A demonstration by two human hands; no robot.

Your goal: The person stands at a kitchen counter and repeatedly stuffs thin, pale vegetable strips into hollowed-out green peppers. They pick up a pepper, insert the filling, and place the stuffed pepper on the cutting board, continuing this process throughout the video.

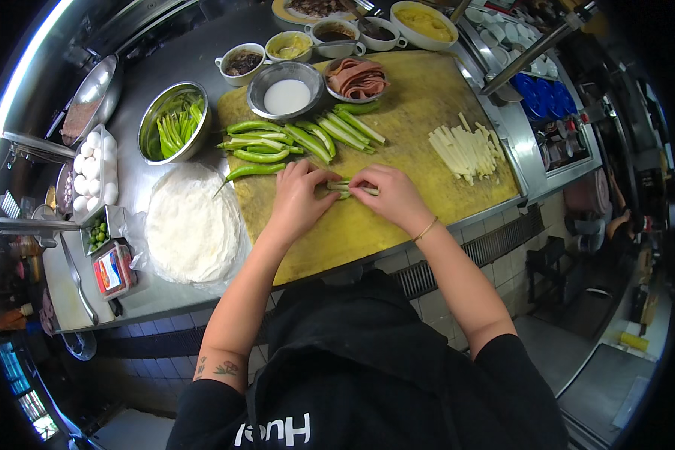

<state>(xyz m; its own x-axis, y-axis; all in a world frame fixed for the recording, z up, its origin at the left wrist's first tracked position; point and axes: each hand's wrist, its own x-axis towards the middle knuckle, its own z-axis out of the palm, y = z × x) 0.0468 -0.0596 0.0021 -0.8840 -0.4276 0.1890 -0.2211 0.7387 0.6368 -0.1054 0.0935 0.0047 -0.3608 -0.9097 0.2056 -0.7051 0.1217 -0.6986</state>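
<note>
Over the yellow cutting board, my left hand and my right hand pinch a slit green chili pepper between them. My fingers cover much of it, so whether a pale stick lies inside is unclear. Several green chili peppers lie just beyond my hands, many with pale insides showing. One whole long chili rests left of my left hand, its stem over a stack of thin white wrappers on plastic. Pale cut sticks, possibly cheese, are piled at the board's right.
A metal bowl of white liquid and a bowl of sliced ham-like meat stand at the board's far edge. Leftward are a steel bowl of chilies, an egg tray and a knife. White bowls of fillings line the back.
</note>
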